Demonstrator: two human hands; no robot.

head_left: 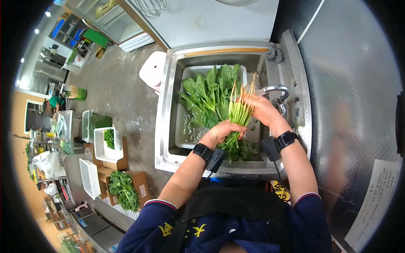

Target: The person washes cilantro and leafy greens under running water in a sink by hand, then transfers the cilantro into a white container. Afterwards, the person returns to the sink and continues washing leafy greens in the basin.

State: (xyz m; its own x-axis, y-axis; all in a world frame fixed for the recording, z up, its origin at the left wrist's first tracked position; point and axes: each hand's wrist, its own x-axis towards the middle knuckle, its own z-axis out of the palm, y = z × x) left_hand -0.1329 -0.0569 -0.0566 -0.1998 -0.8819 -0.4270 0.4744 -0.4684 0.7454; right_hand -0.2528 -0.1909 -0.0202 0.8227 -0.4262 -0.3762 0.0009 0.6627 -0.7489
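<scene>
My left hand (225, 131) is closed round the stems of a bunch of spinach (239, 113), held over the sink (162, 139) with its pinkish root ends up and its leaves hanging down. At the root ends is my right hand (262, 110), its fingers curled against the stems and partly blurred. A curved faucet (276, 88) reaches in from the right, just beyond my right hand. More spinach (206, 90) lies with wet leaves in a white tub (179, 126) inside the sink, where water splashes and droplets show.
A long wooden stick (225, 51) lies along the sink's far rim, with a grey scrubber (274, 54) at its right end. Left of the sink are a white stool (152, 69), a white bin (109, 145) and a cardboard box (138, 185) with leafy greens (123, 189). A metal wall (354, 92) rises on the right.
</scene>
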